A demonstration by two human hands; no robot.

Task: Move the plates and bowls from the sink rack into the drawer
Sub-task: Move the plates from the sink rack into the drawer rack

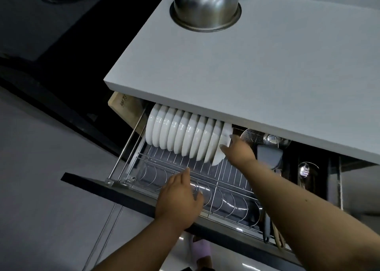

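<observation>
A pulled-out drawer under the counter holds a wire rack. Several white plates stand on edge in a row along its back, half under the counter. My right hand grips the rightmost white plate at the end of that row, fingers wrapped on its rim. My left hand hovers over the front row of wire dividers, fingers loosely apart, holding nothing. The sink rack is out of view.
A grey counter overhangs the drawer, with a steel bowl upside down on it. Right of the plates lie a wire skimmer, a grey spatula and other utensils. A wooden board stands at the drawer's left.
</observation>
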